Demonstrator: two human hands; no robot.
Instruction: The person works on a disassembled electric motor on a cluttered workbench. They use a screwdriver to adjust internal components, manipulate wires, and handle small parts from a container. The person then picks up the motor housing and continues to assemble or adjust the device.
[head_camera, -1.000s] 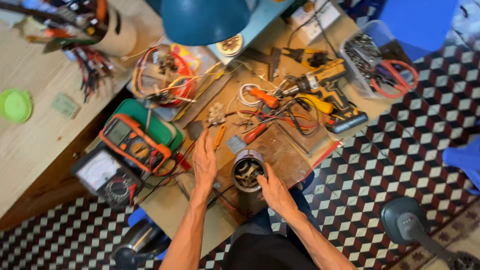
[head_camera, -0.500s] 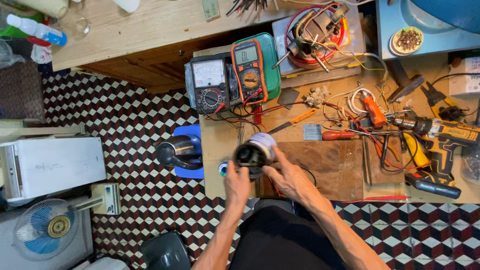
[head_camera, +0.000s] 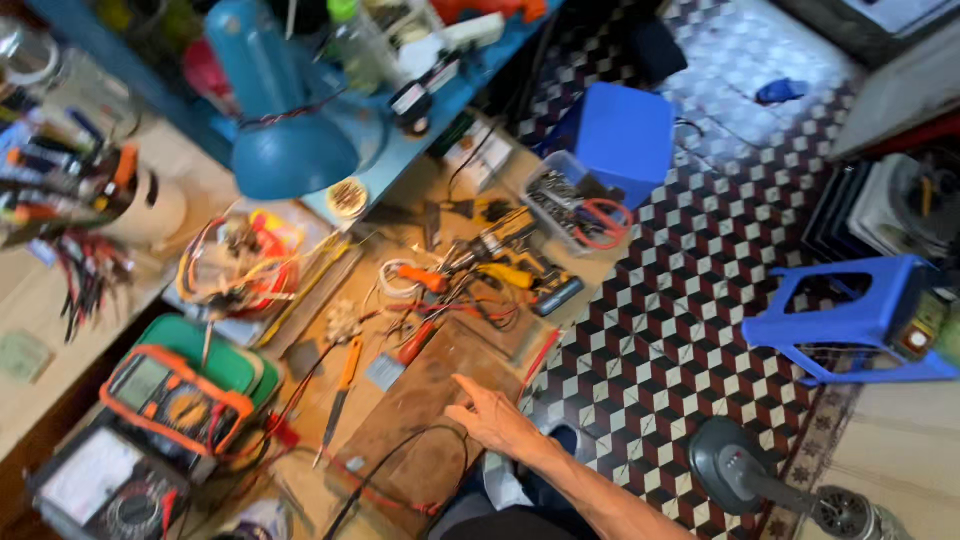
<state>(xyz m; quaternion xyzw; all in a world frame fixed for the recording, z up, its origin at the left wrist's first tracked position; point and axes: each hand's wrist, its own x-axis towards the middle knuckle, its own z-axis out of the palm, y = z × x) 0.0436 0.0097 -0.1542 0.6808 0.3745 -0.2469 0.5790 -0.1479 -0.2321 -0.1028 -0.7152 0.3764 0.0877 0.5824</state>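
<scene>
Your right hand (head_camera: 495, 420) is resting empty, fingers loosely spread, flat on the wooden board (head_camera: 430, 420) at 6 o'clock, black cable (head_camera: 400, 455) lying just beside it; left hand is out of view, nothing being held.

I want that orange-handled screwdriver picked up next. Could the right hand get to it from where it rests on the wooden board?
Probably yes. The right hand lies flat and empty on the wooden board, and the orange-handled screwdriver lies just beyond the board's edge with nothing tall between them.
</scene>
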